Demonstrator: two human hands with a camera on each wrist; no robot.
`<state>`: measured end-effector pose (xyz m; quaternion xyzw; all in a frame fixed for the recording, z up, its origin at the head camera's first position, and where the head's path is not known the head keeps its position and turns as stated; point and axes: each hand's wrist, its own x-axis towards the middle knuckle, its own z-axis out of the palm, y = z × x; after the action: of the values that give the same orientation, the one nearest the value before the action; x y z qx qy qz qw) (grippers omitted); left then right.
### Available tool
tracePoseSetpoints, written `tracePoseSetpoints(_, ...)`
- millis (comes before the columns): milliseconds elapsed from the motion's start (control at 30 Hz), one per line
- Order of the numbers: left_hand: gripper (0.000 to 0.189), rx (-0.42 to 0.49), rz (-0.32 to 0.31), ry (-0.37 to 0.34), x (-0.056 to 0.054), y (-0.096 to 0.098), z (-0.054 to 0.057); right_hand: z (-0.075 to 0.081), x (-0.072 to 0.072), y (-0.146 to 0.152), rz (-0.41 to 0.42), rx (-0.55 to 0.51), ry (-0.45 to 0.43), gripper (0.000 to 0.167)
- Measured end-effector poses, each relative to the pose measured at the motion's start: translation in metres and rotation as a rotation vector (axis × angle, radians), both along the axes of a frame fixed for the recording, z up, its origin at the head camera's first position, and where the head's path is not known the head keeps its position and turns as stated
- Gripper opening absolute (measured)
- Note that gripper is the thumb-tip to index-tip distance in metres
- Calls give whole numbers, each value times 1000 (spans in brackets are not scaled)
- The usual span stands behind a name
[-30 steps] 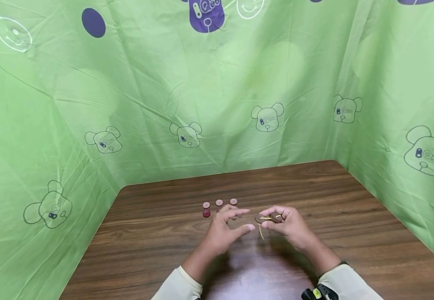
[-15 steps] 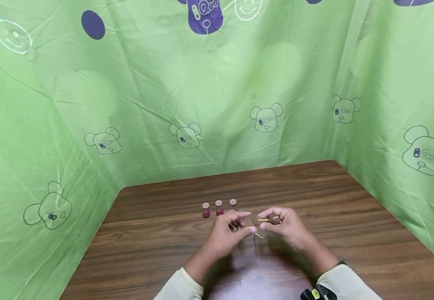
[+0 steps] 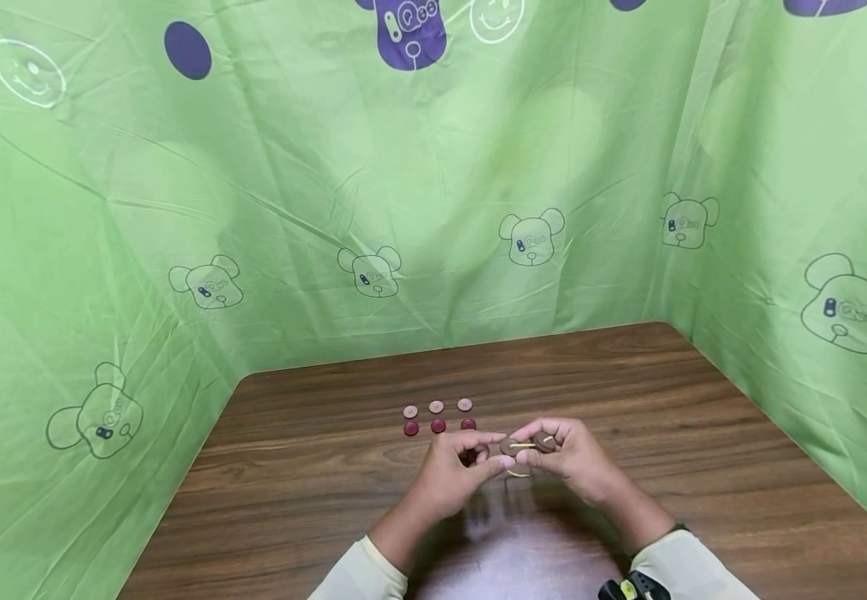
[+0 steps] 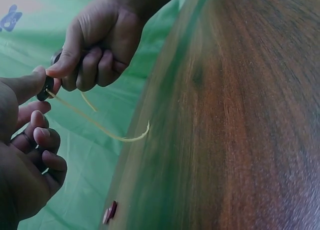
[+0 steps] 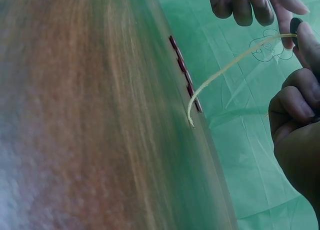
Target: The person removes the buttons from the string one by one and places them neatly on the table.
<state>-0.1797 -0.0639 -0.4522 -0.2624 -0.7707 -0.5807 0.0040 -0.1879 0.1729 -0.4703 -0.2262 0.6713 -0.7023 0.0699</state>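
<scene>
Two brown buttons are threaded on a yellow string [image 3: 523, 445], held up above the table in the head view. My left hand [image 3: 452, 471] has its thumb and index fingertips on the left edge of the first brown button [image 3: 507, 447]. From the other side, my right hand [image 3: 576, 462] pinches that button's right edge between thumb and index finger. The second brown button [image 3: 545, 442] lies against the right fingers, partly hidden. A loose tail of the string [image 4: 95, 122] hangs below the first button, curving to a free end in both wrist views.
Beyond the left hand, three pink buttons [image 3: 437, 407] lie in a row on the wooden table [image 3: 313, 500]. Dark red buttons [image 3: 438, 426] form a row in front of them. A green patterned curtain [image 3: 433, 167] surrounds the table's back and sides.
My left hand's fingertips have met the first button, after a gap one second ago. The right hand has brought the buttons slightly left. More of the dark red row shows.
</scene>
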Motion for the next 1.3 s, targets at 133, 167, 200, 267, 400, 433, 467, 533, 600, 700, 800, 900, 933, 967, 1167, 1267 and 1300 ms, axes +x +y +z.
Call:
tracePoseSetpoints(133,31,9,-17,-6,0,0,-1,-1,0,0,10,4,17,36)
tracePoseSetpoints(167,31,11,-18,-4,0,0,-1,-1,0,0,14,5,19,36)
tracePoseSetpoints(200,31,11,-17,-4,0,0,-1,-1,0,0,19,5,19,35)
tracePoseSetpoints(267,30,10,-11,-1,0,1,-2,-1,0,1,32,-1,18,35)
tracePoseSetpoints(400,29,15,-13,9,0,1,-2,-1,0,1,56,-15,22,35)
tracePoseSetpoints(433,28,20,-18,11,0,1,-2,-1,0,1,59,-17,27,35)
tracePoseSetpoints(467,28,25,-22,14,0,0,-3,-1,0,1,62,-18,31,35)
tracePoseSetpoints(533,27,38,-30,25,0,0,-3,-1,0,1,66,-19,41,34)
tracePoseSetpoints(600,26,45,-31,44,0,-1,-4,-1,0,1,75,-24,43,34)
tracePoseSetpoints(700,24,51,-29,79,-1,-2,-4,-1,0,0,89,-36,38,35)
tracePoseSetpoints(800,22,61,-34,105,-2,-4,-6,-1,0,0,71,-25,39,34)
tracePoseSetpoints(900,22,71,-27,123,-3,-5,-7,0,0,-1,1,20,53,32)
tracePoseSetpoints(933,22,73,-22,127,-4,-5,-7,0,1,-1,-27,39,55,31)
tracePoseSetpoints(967,22,74,-15,130,-4,-5,-8,1,1,-1,-51,57,56,30)
tracePoseSetpoints(1167,22,91,-10,160,-8,-7,-12,2,2,0,-99,90,54,26)
tracePoseSetpoints(1267,23,101,-10,172,-9,-8,-13,2,1,0,-110,91,63,24)
tracePoseSetpoints(1300,23,102,-11,174,-9,-9,-13,2,1,0,-114,92,67,24)
